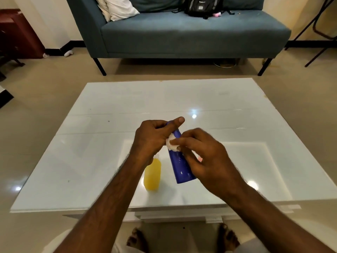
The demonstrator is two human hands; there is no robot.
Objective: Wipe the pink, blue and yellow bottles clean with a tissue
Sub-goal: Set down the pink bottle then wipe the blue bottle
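Observation:
My left hand (152, 137) grips the top of the blue bottle (180, 165), which hangs tilted above the white table (91, 143). My right hand (206, 157) presses a crumpled white tissue (172, 145) against the bottle's upper side. The yellow bottle (152, 173) stands upright on the table just left of the blue one, its cap hidden behind my left wrist. A small pink patch (199, 158) shows behind my right fingers; I cannot tell whether it is the pink bottle.
A teal sofa (182, 33) with a white pillow (118, 8) and a black backpack (202, 6) stands beyond the table. A dark red cabinet (18, 33) is at the far left. My bare feet (182, 238) show under the table's near edge.

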